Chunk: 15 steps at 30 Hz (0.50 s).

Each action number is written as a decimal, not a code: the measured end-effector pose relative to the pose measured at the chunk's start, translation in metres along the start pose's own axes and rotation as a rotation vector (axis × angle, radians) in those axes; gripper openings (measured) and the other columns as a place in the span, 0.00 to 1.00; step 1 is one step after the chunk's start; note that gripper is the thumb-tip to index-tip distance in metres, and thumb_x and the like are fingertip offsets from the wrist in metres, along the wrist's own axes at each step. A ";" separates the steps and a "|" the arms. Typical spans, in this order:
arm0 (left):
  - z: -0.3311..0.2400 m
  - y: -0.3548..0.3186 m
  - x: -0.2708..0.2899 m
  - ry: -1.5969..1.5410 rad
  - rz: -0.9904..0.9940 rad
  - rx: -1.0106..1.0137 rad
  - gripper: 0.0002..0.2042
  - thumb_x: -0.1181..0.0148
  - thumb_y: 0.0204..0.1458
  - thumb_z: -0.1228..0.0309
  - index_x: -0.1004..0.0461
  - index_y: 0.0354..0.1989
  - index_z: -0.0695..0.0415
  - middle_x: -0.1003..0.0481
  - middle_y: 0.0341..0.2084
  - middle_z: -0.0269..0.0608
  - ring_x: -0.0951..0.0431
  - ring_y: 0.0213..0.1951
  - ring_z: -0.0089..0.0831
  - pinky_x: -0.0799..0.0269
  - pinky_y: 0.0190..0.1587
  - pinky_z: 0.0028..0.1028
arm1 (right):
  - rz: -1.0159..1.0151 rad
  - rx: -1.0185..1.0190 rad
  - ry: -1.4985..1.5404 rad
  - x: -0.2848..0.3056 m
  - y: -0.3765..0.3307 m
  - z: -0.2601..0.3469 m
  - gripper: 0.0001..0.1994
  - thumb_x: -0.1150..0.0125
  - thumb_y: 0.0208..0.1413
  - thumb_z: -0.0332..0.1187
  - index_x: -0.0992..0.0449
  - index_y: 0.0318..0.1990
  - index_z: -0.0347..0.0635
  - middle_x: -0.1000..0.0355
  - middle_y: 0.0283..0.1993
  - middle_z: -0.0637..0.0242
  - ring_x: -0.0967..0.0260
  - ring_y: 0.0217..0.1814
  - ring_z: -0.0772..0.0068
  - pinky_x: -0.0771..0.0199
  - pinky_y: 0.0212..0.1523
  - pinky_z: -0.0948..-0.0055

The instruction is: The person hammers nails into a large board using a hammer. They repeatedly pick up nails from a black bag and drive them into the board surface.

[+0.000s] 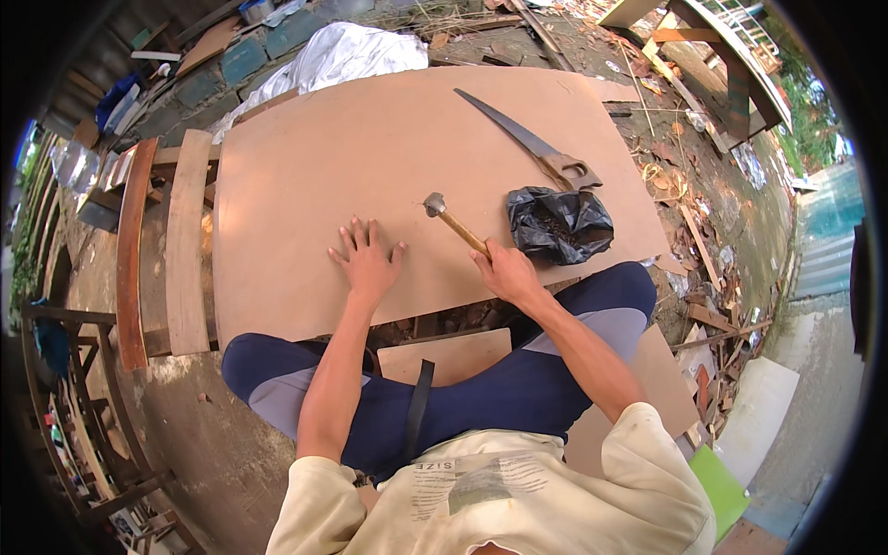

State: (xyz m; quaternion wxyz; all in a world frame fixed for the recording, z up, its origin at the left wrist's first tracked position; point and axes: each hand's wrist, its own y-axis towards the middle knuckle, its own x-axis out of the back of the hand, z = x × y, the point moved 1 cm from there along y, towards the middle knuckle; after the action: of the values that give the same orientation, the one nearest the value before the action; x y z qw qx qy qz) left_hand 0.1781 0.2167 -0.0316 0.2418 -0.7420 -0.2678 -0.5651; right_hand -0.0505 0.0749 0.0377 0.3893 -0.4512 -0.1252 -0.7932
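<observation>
My R hand [509,272] clamped on wood-handled hammer [462,231]. L hand [371,268] apart, fingers spread on brown board [305,176]; handsaw [529,140] nr blk plastic bag [525,205].

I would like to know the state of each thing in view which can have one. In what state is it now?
Brown board, lying flat
Left hand, open, palm down on the board
Right hand, closed around the handle of the hammer
Handsaw, lying on the board, not held
Black plastic bag, open, small dark contents too small to identify
White sheeting, crumpled
</observation>
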 end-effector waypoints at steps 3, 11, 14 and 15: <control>-0.030 -0.009 -0.013 0.010 -0.001 -0.203 0.37 0.48 0.62 0.45 0.43 0.76 0.52 0.49 0.76 0.54 0.55 0.77 0.57 0.63 0.70 0.73 | -0.105 -0.082 0.068 0.020 0.000 -0.012 0.22 0.47 0.69 0.50 0.29 0.39 0.34 0.25 0.27 0.39 0.24 0.37 0.31 0.27 0.39 0.41; -0.111 0.041 -0.034 0.073 0.049 -0.541 0.33 0.51 0.64 0.50 0.42 0.75 0.51 0.46 0.76 0.49 0.49 0.77 0.48 0.57 0.74 0.59 | -0.394 -0.320 0.251 0.091 -0.012 -0.068 0.25 0.41 0.65 0.52 0.26 0.37 0.33 0.24 0.31 0.37 0.24 0.39 0.31 0.27 0.41 0.45; -0.138 0.080 -0.037 0.147 0.064 -0.524 0.33 0.53 0.66 0.48 0.45 0.76 0.50 0.47 0.76 0.50 0.50 0.77 0.50 0.53 0.74 0.58 | -0.502 -0.378 0.236 0.127 -0.020 -0.086 0.23 0.37 0.63 0.49 0.27 0.35 0.31 0.25 0.28 0.38 0.24 0.36 0.32 0.27 0.38 0.47; -0.148 0.092 -0.038 0.139 0.071 -0.520 0.33 0.53 0.66 0.48 0.45 0.76 0.50 0.48 0.76 0.50 0.50 0.77 0.50 0.53 0.73 0.59 | -0.519 -0.401 0.220 0.140 -0.021 -0.092 0.23 0.36 0.63 0.48 0.27 0.34 0.31 0.25 0.28 0.39 0.24 0.36 0.32 0.27 0.38 0.47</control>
State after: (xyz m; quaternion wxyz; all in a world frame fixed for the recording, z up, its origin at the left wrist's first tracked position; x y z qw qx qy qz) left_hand 0.1267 0.0459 -0.0372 0.0809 -0.7475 -0.0702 -0.6555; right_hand -0.1636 -0.0320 0.1034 0.0894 -0.3837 -0.0345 -0.9185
